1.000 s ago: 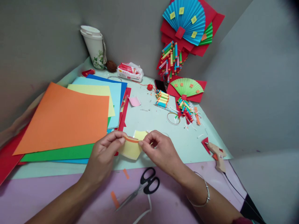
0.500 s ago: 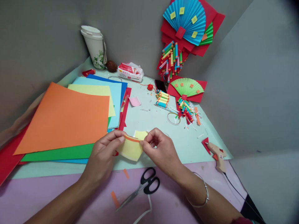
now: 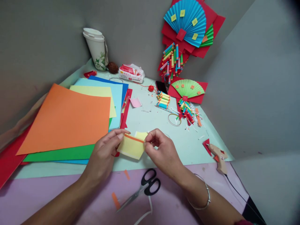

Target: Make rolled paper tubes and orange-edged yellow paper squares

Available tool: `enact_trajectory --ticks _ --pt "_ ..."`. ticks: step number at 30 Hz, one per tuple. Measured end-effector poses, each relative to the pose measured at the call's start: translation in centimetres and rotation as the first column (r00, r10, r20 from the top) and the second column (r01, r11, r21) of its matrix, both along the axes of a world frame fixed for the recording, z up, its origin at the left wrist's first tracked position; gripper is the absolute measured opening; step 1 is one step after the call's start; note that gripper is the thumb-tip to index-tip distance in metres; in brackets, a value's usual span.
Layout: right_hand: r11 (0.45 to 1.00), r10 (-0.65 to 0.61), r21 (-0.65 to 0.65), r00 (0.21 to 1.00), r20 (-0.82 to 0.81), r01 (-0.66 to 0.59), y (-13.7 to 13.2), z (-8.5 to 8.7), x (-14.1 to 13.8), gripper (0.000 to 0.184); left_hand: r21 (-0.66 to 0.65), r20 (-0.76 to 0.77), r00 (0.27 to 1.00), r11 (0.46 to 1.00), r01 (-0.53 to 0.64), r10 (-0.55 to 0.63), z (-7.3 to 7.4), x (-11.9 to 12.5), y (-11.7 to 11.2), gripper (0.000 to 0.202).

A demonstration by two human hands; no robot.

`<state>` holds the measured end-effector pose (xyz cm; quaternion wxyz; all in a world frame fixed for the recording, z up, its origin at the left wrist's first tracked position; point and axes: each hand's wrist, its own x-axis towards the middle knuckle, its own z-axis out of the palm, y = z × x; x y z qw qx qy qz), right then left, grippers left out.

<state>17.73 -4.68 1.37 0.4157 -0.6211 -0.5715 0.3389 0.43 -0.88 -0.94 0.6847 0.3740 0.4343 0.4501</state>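
Observation:
Both my hands pinch a small yellow paper piece (image 3: 131,148) with an orange strip along its top edge, held just above the pale green table mat (image 3: 150,122). My left hand (image 3: 106,153) grips its left end between thumb and fingers. My right hand (image 3: 159,150) pinches the right end of the orange strip. A second small yellow scrap (image 3: 141,135) lies on the mat behind the piece.
Black-handled scissors (image 3: 145,187) lie on the purple sheet near me. A stack of coloured papers with orange on top (image 3: 67,118) fills the left. A glue gun (image 3: 217,154) rests at right. Paper rolls (image 3: 163,100), paper fans (image 3: 187,87), a cup (image 3: 97,50) and a tissue pack (image 3: 131,73) stand farther back.
The curved yellow piece has been pulled flatter between my hands; my right hand shifted slightly right and up along the orange strip.

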Motion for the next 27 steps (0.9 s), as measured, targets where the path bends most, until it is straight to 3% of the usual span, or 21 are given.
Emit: enact_trajectory --ticks 10,14,21,27 --pt "0.992 0.118 -0.053 0.992 0.036 -0.116 0.0 -0.2 0.0 0.012 0.143 -0.211 0.974 0.983 0.113 -0.081 -1.4 0.1 0.1 0.03" --pt "0.988 0.143 -0.075 0.986 0.082 -0.137 0.2 -0.6 0.1 0.014 0.183 -0.264 0.96 0.973 0.142 -0.091 -1.3 0.0 0.1 0.029" --pt "0.987 0.123 -0.113 0.986 0.111 -0.111 0.5 -0.4 0.9 0.011 0.142 -0.37 0.928 0.985 0.095 -0.036 -0.4 -0.2 0.1 0.036" --pt "0.987 0.088 -0.142 0.993 0.08 -0.076 0.7 0.1 1.4 0.009 0.167 -0.392 0.92 0.982 0.082 -0.01 -0.6 -0.6 0.3 0.039"
